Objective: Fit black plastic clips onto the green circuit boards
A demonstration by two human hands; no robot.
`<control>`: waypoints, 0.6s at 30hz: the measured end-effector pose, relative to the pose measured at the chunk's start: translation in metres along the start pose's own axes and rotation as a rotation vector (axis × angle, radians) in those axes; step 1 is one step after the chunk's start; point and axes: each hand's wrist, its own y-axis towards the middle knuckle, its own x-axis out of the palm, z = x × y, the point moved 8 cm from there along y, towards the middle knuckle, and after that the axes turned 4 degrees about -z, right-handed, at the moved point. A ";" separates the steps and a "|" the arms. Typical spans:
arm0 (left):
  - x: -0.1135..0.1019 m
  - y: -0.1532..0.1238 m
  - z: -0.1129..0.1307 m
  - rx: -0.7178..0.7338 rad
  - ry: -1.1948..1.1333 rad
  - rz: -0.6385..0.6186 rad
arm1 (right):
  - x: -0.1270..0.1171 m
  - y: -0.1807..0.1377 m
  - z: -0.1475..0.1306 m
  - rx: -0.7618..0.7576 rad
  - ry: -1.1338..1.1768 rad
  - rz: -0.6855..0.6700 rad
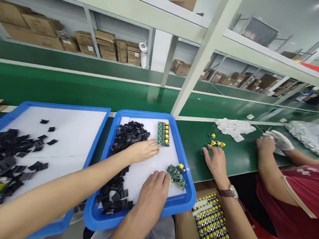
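Note:
In the head view, my left hand rests low in the blue tray. Its fingers are curled together around a small circuit board, of which a yellow part peeks out at the fingertips. Beside it lies a loose heap of green circuit boards with yellow parts. My right hand, with a watch at the wrist, is over the green table to the right. Thumb and fingers close on small circuit boards there, partly covered by the hand. Another person's hand reaches from the left to a neat row of circuit boards.
Black foam-like pieces fill the tray's left side; more lie in a second blue tray. A box of boards stands below the table edge. White pieces and a co-worker in red are to the right. A post rises behind.

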 end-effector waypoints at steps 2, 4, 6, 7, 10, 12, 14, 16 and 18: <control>-0.006 -0.005 0.001 -0.007 -0.031 0.017 | 0.000 -0.008 -0.027 -0.066 0.044 -0.031; -0.013 -0.015 0.003 -0.004 -0.090 0.042 | 0.002 -0.020 -0.064 -0.148 0.117 -0.118; -0.021 -0.028 0.004 -0.004 -0.156 0.066 | 0.007 -0.036 -0.108 -0.271 0.209 -0.285; -0.024 -0.036 0.005 -0.005 -0.195 0.076 | 0.011 -0.047 -0.132 -0.363 0.261 -0.402; -0.034 -0.061 0.007 0.005 -0.355 0.120 | 0.018 -0.076 -0.193 -0.565 0.345 -0.659; -0.041 -0.079 0.009 0.006 -0.477 0.179 | 0.025 -0.092 -0.220 -0.638 0.349 -0.756; -0.047 -0.097 0.008 0.005 -0.597 0.243 | 0.038 -0.105 -0.243 -0.710 0.316 -0.833; -0.055 -0.113 0.005 0.010 -0.704 0.321 | 0.055 -0.118 -0.264 -0.794 0.243 -0.899; -0.062 -0.127 -0.001 0.019 -0.785 0.404 | 0.072 -0.128 -0.281 -0.869 0.160 -0.947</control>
